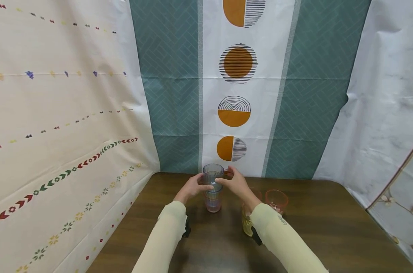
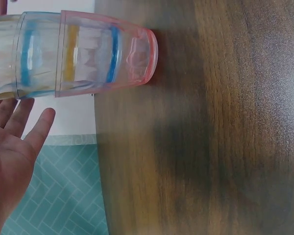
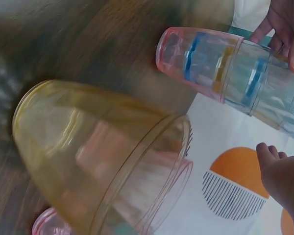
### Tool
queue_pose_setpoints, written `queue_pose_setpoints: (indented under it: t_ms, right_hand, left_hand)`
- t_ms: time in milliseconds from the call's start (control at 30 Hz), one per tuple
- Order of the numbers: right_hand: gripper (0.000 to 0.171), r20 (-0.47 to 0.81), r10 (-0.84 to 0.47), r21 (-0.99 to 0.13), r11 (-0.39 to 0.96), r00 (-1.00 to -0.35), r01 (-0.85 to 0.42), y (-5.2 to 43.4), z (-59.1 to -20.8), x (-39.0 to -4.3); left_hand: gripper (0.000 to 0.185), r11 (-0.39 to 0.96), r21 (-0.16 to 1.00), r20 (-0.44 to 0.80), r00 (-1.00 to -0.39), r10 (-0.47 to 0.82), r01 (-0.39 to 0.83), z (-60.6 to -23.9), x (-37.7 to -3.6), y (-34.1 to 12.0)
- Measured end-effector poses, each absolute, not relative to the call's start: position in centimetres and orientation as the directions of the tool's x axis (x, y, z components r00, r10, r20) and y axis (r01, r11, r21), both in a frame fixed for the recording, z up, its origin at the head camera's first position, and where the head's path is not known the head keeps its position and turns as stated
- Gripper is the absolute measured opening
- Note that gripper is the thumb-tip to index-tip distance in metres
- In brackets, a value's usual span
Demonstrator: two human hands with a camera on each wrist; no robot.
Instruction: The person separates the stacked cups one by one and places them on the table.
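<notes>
Standing upright on the dark wooden table [image 1: 329,227], near its far edge by the patterned backdrop [image 1: 233,87]: a stack of nested clear plastic cups [image 1: 213,187]. Outermost and lowest, a pink-tinted cup [image 2: 105,54] with its base on the wood; nested inside it, a bluish cup [image 2: 36,54], then at least one more clear cup rising to the open grey-blue rim at the top. Blue and yellow bands showing through the walls, from the rims of the cups nested within. No liquid visible in any of them.

Left hand [image 1: 193,186] set against the left side of the stack, thumb across the front at mid-height, fingers fairly straight in the left wrist view and spread beside the cups rather than wrapped tight; exact contact hard to tell. Right hand [image 1: 234,182] pinching the upper part of the stack from the right, fingertips curled onto the wall just under the rim.

Just under the right forearm, a yellow-tinted cup [image 3: 95,152] standing on the table, seemingly with another cup nested inside. Beside it to the right, a separate pink cup [image 1: 276,201], open end up, apparently empty.

Small grey lettering on the right sleeve [image 1: 282,220] near the wrist, too small to read. No other readable writing on the cups.
</notes>
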State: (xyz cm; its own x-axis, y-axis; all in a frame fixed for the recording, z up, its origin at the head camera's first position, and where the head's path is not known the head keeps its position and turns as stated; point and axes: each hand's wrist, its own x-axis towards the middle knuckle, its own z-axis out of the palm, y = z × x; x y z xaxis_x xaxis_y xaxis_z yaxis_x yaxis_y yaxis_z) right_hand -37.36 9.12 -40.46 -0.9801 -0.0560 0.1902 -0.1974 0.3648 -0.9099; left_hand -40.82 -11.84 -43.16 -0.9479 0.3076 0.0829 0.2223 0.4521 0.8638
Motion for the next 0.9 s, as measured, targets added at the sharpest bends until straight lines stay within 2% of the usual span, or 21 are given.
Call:
queue_pose_setpoints:
  t_ms: [200, 400, 633, 733, 900]
  right_hand:
    - [0.087, 0.192, -0.077, -0.902, 0.379, -0.978, -0.207, 7.9, -40.7, -38.1]
    - [0.080, 0.201, -0.060, -0.888, 0.410, -0.978, -0.208, 7.4, -40.6, -38.1]
    - [0.076, 0.205, -0.045, -0.899, 0.387, -0.978, -0.206, 7.5, -40.6, -38.3]
    - [0.076, 0.208, -0.037, -0.913, 0.350, -0.977, -0.208, 7.6, -40.4, -38.3]
    - [0.080, 0.230, -0.009, -0.953, 0.201, -0.973, -0.227, 8.3, -38.7, -38.0]
  left_hand:
    - [0.083, 0.441, 0.872, 0.078, -0.950, 0.301, 0.212, -43.3, -40.7, -11.9]
    - [0.080, 0.423, 0.881, 0.080, -0.947, 0.311, 0.213, -43.7, -40.8, -11.9]
    - [0.083, 0.421, 0.884, 0.076, -0.951, 0.301, 0.204, -43.8, -40.7, -11.8]
    - [0.085, 0.420, 0.886, 0.070, -0.951, 0.300, 0.198, -43.9, -40.8, -11.9]
    - [0.083, 0.434, 0.878, 0.071, -0.951, 0.302, 0.203, -43.8, -40.8, -12.0]
